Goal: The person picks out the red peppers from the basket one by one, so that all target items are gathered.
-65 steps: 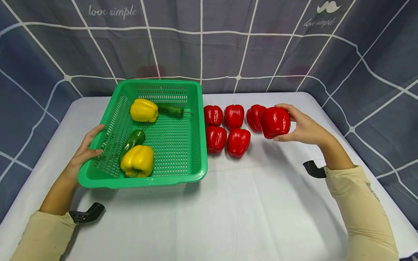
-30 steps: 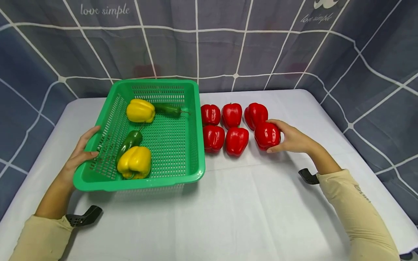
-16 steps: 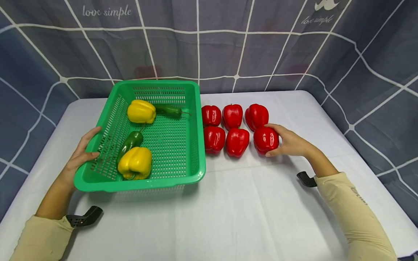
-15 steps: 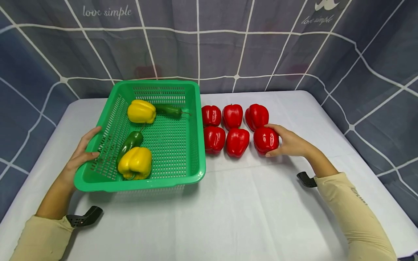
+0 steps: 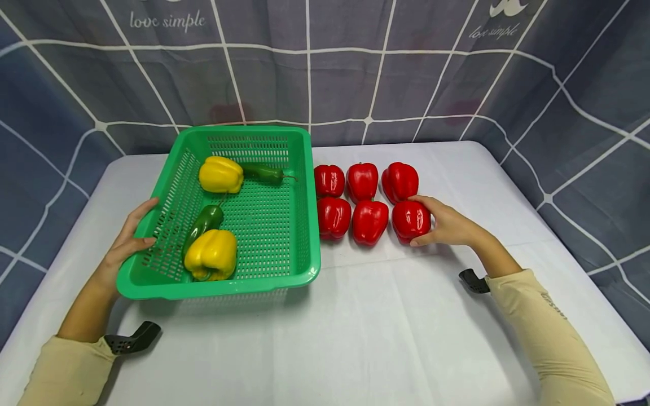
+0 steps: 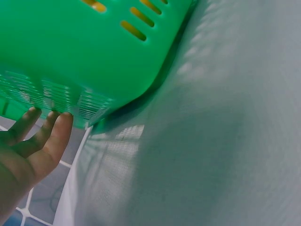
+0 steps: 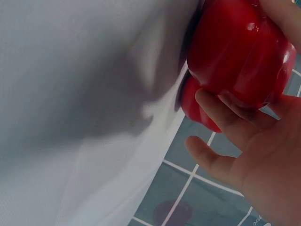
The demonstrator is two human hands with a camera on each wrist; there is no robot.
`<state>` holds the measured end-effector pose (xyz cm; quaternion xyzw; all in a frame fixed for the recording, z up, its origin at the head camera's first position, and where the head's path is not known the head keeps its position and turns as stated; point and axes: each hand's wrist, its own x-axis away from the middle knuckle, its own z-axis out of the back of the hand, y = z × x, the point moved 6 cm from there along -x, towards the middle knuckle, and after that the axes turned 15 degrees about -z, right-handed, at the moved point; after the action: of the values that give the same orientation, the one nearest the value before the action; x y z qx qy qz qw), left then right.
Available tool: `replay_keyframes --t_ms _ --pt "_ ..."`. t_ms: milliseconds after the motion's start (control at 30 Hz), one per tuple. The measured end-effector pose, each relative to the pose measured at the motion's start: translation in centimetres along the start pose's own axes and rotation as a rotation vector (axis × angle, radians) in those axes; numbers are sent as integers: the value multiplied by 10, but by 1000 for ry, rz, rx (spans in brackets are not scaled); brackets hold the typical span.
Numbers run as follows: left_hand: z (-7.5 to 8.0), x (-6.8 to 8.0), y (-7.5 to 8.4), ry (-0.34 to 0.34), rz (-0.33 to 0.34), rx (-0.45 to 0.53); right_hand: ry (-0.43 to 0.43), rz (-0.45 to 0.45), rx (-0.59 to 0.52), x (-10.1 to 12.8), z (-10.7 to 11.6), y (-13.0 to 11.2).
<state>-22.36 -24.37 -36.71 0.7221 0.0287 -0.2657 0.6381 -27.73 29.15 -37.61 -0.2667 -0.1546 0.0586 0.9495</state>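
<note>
Head view: right hand (image 5: 447, 225) cupped round the red pepper (image 5: 410, 221) at the right end of the front row, fingers over its top, thumb under its near side, pepper resting on the white-covered table (image 5: 386, 332). Five other red peppers (image 5: 361, 181) standing in two rows just left of it and behind it, the rows close beside the green basket (image 5: 304, 270). Left hand (image 5: 127, 239) against the basket's left wall, thumb hooked over the rim, fingers laid along the outside. Inside the basket two yellow peppers (image 5: 211, 254) and two green chillies (image 5: 203, 221), one pair near the front left, one pair at the back. Blue checked cloth (image 5: 355, 73) hung behind and to both sides.

Left wrist view: only here, the basket's underside (image 6: 89, 52) seen from below, its near corner raised off the table, a shadow beneath. Fingertips (image 6: 60, 126) of the left hand straight and pressed against the perforated wall; thumb out of sight. Nothing of the basket's contents visible except yellow glimpsed through slots.

Right wrist view: only here, the palm side of the right hand (image 7: 263, 155), fingers curved against the glossy red pepper (image 7: 240, 52), thumb free below it. Part of a second red pepper (image 7: 195, 106) showing just behind, touching or nearly so; cannot tell which.
</note>
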Motion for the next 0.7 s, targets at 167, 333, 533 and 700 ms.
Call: replay_keyframes --t_ms 167,333,533,700 --pt "0 -2 1 8 -39 41 -3 4 -4 0 0 1" --pt "-2 -4 1 9 -49 67 -8 4 -16 1 0 2" --pt "-1 -5 0 17 -43 74 12 18 0 3 0 3" --pt "-1 -5 0 22 -49 92 40 22 16 4 0 5"
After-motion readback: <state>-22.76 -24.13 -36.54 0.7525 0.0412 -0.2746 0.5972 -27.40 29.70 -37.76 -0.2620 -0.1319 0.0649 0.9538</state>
